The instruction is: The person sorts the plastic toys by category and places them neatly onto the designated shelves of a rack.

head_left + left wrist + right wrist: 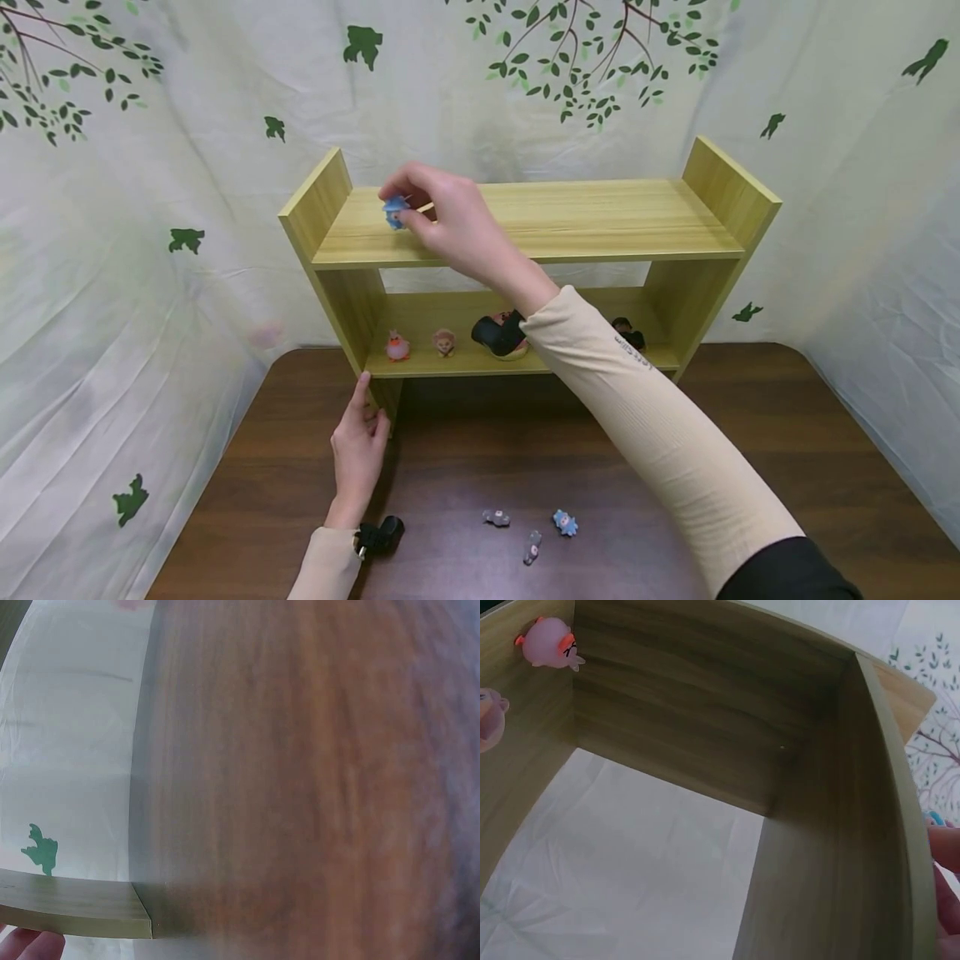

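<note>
My right hand point(450, 212) pinches a small blue figurine point(394, 212) between thumb and fingers, just over the left part of the wooden shelf's point(585, 218) top board. In the right wrist view, only a sliver of the blue figurine point(934, 818) shows beside the fingertips. Low on the shelf's left side panel, my left hand point(358, 454) grips the edge, index finger pointing up. A second blue figurine point(566, 523) lies on the table near two small clear-and-grey pieces point(496, 518), whose kind I cannot tell.
On the middle board stand a pink bird figurine point(397, 346), a small pinkish figurine point(444, 342) and a dark-haired figurine point(628, 334). A black wrist camera point(498, 333) partly covers another object there. The shelf stands on a brown table point(262, 467) before a leaf-patterned curtain point(187, 150).
</note>
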Tool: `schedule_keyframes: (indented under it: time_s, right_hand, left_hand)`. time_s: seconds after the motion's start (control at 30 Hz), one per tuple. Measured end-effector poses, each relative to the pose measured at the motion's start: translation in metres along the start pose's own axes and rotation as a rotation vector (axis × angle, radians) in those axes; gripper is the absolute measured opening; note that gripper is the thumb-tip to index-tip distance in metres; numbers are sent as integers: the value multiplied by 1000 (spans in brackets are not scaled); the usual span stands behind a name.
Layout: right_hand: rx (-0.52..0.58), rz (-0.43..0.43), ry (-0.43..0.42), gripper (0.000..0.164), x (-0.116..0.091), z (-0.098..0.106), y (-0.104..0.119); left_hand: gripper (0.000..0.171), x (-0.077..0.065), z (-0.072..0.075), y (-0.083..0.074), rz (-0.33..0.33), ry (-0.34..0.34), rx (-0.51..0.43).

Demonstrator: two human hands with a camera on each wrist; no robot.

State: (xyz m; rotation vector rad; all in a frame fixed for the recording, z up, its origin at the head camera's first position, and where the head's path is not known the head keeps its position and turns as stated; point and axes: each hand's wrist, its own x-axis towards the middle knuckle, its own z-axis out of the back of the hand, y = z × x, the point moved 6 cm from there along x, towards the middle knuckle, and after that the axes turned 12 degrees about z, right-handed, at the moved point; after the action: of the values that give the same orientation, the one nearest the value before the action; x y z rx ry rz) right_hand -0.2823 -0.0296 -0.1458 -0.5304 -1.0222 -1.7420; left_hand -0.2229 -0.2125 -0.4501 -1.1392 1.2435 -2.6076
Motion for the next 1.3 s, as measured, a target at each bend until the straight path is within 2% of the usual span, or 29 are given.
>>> schedule_keyframes:
  time_s: [0.13, 0.5, 0.8, 1.07, 1.3]
  right_hand:
    - [-10, -5, 14, 16, 4, -4, -5]
    - [10, -92, 85, 16, 9, -10, -14]
    - [-20, -96, 128, 17, 9, -13, -15]
    - [-3, -109, 106, 25, 6, -10, -16]
    - [-5, -102, 46, 24, 2, -3, -14]
  left_hand:
    - [81, 0, 0, 1, 1, 1, -6]
    - [83, 0, -1, 1, 2, 10, 2]
    - [83, 0, -1, 0, -3, 7, 7]
    - [83, -1, 0, 0, -8, 1, 7]
    - [82, 0, -1, 0, -12, 1, 5]
